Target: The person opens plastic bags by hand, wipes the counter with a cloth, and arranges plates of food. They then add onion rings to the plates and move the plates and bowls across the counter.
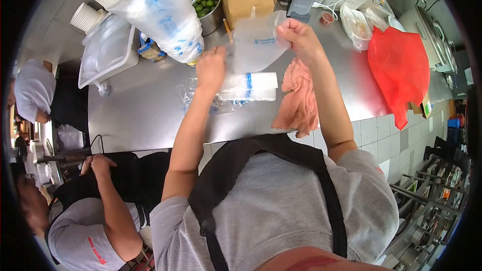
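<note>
A translucent plastic bag with small blue print is stretched between my two hands above the table. My right hand pinches its upper right edge. On the other side, my left hand is closed at the bag's left edge, its fingertips partly hidden and a little blurred. Below the bag lies a stack of folded white plastic bags with a blue band, beside crumpled clear wrapping. A large bag full of white and blue plastic stands just beyond my left hand. A pink cloth lies under my right forearm.
The steel table carries a white basket of clear lids, stacked paper cups, a pot of limes, a cardboard box and a red bag. A co-worker sits at the left, hands together; another person stands behind.
</note>
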A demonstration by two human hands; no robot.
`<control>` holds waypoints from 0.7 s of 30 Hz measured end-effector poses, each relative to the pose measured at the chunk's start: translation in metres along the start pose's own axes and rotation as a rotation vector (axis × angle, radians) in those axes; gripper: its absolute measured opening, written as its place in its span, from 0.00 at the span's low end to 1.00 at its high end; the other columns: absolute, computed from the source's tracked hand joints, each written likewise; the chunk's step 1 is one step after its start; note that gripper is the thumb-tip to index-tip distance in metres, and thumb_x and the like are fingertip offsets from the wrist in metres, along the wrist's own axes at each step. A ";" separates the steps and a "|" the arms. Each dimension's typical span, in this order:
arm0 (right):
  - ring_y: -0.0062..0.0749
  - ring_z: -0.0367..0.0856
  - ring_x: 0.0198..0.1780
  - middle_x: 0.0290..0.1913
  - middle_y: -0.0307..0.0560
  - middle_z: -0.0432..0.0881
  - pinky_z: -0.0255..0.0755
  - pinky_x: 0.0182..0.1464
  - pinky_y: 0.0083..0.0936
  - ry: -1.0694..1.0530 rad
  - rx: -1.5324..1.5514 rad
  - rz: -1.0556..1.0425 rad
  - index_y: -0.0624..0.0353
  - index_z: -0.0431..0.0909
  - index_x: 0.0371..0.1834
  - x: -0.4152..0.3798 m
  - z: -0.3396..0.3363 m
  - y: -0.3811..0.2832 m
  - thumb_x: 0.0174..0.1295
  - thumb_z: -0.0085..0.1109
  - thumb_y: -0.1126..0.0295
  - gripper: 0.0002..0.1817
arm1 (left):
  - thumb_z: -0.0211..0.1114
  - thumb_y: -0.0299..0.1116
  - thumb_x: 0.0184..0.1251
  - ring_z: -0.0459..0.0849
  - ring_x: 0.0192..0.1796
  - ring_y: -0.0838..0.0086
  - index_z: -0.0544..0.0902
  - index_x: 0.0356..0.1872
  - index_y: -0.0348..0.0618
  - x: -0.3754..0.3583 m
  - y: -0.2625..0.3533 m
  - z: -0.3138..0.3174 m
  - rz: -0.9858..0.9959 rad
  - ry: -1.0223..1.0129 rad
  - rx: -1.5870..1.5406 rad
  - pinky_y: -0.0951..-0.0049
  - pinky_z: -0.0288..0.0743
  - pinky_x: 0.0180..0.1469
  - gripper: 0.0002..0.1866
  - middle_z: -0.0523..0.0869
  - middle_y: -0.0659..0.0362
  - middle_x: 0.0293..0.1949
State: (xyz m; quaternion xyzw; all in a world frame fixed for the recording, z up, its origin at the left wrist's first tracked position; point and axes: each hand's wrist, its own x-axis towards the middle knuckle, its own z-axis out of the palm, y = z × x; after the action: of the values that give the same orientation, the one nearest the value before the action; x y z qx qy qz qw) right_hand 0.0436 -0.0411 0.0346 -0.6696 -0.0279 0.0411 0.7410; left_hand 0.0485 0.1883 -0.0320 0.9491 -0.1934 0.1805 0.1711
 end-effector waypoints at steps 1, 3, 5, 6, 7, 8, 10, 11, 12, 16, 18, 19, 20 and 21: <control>0.12 0.69 0.26 0.25 0.29 0.74 0.60 0.28 0.11 -0.039 0.019 -0.002 0.53 0.73 0.25 0.001 -0.002 0.000 0.55 0.58 0.67 0.05 | 0.63 0.26 0.47 0.79 0.39 0.61 0.78 0.38 0.39 -0.004 0.000 0.001 -0.010 0.118 -0.025 0.70 0.71 0.40 0.13 0.80 0.50 0.38; 0.13 0.70 0.27 0.25 0.30 0.74 0.61 0.29 0.12 -0.077 0.038 -0.006 0.54 0.73 0.26 0.003 -0.002 -0.001 0.54 0.59 0.69 0.05 | 0.62 0.26 0.49 0.78 0.39 0.61 0.78 0.37 0.39 0.001 0.005 -0.005 -0.020 0.237 -0.051 0.70 0.71 0.41 0.12 0.80 0.50 0.37; 0.13 0.71 0.28 0.24 0.32 0.75 0.64 0.30 0.12 -0.140 -0.057 -0.019 0.57 0.73 0.26 0.003 0.006 -0.004 0.52 0.60 0.72 0.05 | 0.64 0.31 0.49 0.79 0.30 0.65 0.78 0.35 0.36 0.019 0.026 -0.031 0.177 0.504 -0.421 0.72 0.70 0.32 0.12 0.81 0.55 0.30; 0.13 0.71 0.28 0.24 0.32 0.75 0.64 0.30 0.12 -0.145 -0.057 -0.016 0.57 0.73 0.26 0.002 0.013 -0.004 0.52 0.60 0.72 0.05 | 0.64 0.31 0.49 0.79 0.30 0.65 0.78 0.35 0.36 0.022 0.034 -0.039 0.172 0.505 -0.419 0.72 0.70 0.32 0.12 0.81 0.55 0.30; 0.13 0.71 0.27 0.23 0.32 0.74 0.64 0.30 0.12 -0.185 -0.093 -0.050 0.57 0.73 0.25 0.001 0.021 -0.004 0.51 0.60 0.73 0.05 | 0.63 0.33 0.51 0.78 0.29 0.71 0.79 0.33 0.36 0.024 0.041 -0.045 0.041 0.277 -0.730 0.76 0.69 0.32 0.11 0.80 0.57 0.27; 0.12 0.70 0.26 0.23 0.32 0.74 0.63 0.29 0.12 -0.226 -0.129 -0.087 0.56 0.73 0.24 0.000 0.026 -0.005 0.50 0.60 0.73 0.05 | 0.63 0.34 0.54 0.77 0.29 0.76 0.79 0.30 0.36 0.026 0.043 -0.049 -0.092 0.038 -1.030 0.79 0.68 0.31 0.10 0.80 0.59 0.25; 0.11 0.68 0.25 0.22 0.31 0.73 0.62 0.28 0.11 -0.266 -0.219 -0.122 0.56 0.72 0.22 0.002 0.028 -0.002 0.50 0.61 0.73 0.06 | 0.62 0.33 0.56 0.73 0.28 0.82 0.78 0.29 0.37 0.029 0.036 -0.044 -0.123 -0.144 -1.091 0.82 0.65 0.31 0.09 0.78 0.63 0.25; 0.10 0.66 0.23 0.22 0.31 0.72 0.60 0.26 0.10 -0.299 -0.307 -0.159 0.55 0.71 0.21 0.004 0.029 -0.002 0.50 0.61 0.74 0.07 | 0.60 0.32 0.58 0.69 0.28 0.87 0.77 0.28 0.37 0.032 0.032 -0.042 -0.148 -0.334 -1.146 0.85 0.63 0.32 0.08 0.77 0.67 0.25; 0.10 0.66 0.23 0.22 0.31 0.72 0.60 0.26 0.10 -0.302 -0.307 -0.166 0.55 0.71 0.21 0.005 0.027 -0.006 0.50 0.61 0.74 0.07 | 0.60 0.32 0.58 0.69 0.28 0.87 0.77 0.28 0.37 0.033 0.026 -0.043 -0.146 -0.328 -1.142 0.85 0.63 0.32 0.08 0.77 0.67 0.25; 0.10 0.63 0.20 0.19 0.29 0.68 0.56 0.22 0.10 -0.192 -0.177 -0.072 0.53 0.68 0.19 0.002 0.014 -0.029 0.52 0.59 0.71 0.10 | 0.63 0.27 0.52 0.75 0.24 0.81 0.78 0.26 0.37 0.033 0.008 -0.060 -0.248 -0.120 -0.849 0.80 0.67 0.27 0.04 0.79 0.61 0.22; 0.10 0.62 0.20 0.19 0.28 0.67 0.55 0.21 0.10 -0.123 -0.134 -0.071 0.53 0.67 0.19 0.006 0.014 -0.036 0.52 0.59 0.70 0.10 | 0.63 0.26 0.50 0.79 0.26 0.72 0.78 0.28 0.37 0.034 0.019 -0.078 -0.165 0.227 -0.551 0.76 0.70 0.32 0.06 0.81 0.57 0.26; 0.11 0.61 0.19 0.18 0.28 0.66 0.54 0.21 0.10 -0.121 -0.209 -0.082 0.53 0.67 0.19 0.008 0.016 -0.038 0.53 0.58 0.70 0.10 | 0.63 0.27 0.49 0.80 0.30 0.65 0.78 0.29 0.37 0.038 0.029 -0.088 0.029 0.400 -0.549 0.72 0.72 0.34 0.06 0.81 0.53 0.32; 0.11 0.60 0.18 0.18 0.28 0.65 0.54 0.20 0.10 -0.120 -0.283 -0.091 0.52 0.66 0.19 0.009 0.019 -0.039 0.54 0.58 0.69 0.10 | 0.63 0.27 0.49 0.80 0.30 0.65 0.78 0.29 0.37 0.040 0.041 -0.095 0.029 0.399 -0.548 0.72 0.72 0.34 0.06 0.81 0.53 0.32; 0.11 0.60 0.18 0.18 0.28 0.65 0.54 0.20 0.10 -0.121 -0.282 -0.091 0.52 0.66 0.19 0.011 0.023 -0.039 0.54 0.58 0.69 0.10 | 0.63 0.28 0.50 0.80 0.32 0.65 0.77 0.29 0.38 0.042 0.053 -0.100 0.165 0.398 -0.668 0.72 0.72 0.34 0.07 0.81 0.53 0.32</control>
State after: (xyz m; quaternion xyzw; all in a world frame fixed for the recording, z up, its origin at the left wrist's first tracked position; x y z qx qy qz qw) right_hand 0.0530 -0.0207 0.0755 -0.7614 -0.1084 0.0434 0.6377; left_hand 0.0341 0.1691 0.0863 0.7689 -0.2801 0.3011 0.4895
